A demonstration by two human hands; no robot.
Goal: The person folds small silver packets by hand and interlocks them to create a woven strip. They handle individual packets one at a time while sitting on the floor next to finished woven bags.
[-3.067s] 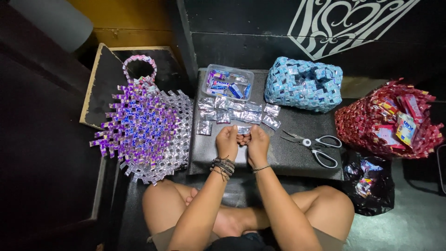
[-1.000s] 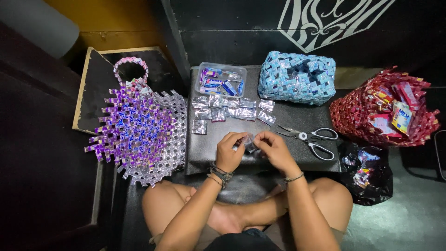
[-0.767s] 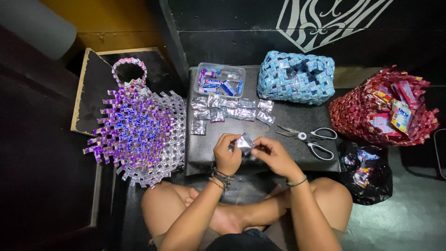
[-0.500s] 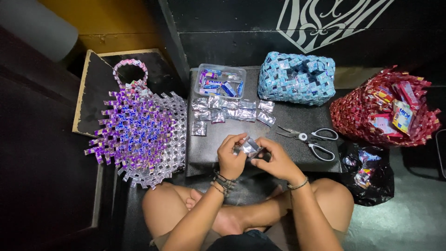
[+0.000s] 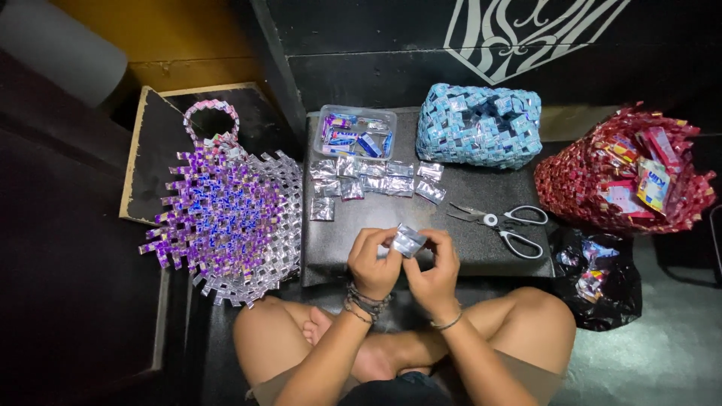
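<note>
Your fingers (image 5: 397, 239) on both hands pinch a small silver foil wrapper (image 5: 410, 240), left hand (image 5: 374, 263) and right hand (image 5: 435, 271) meeting above the near edge of the black desk (image 5: 466, 252), likely to steady the foil for creasing. Beyond lie rows of flattened foil pieces (image 5: 368, 180), scissors (image 5: 500, 222) to the right, and a purple woven bag (image 5: 222, 214) to the left

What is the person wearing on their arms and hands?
No sleeves or gloves: both arms are bare. The left hand has a stack of dark beaded bracelets at its wrist. The right hand has one thin bracelet at its wrist.
</note>
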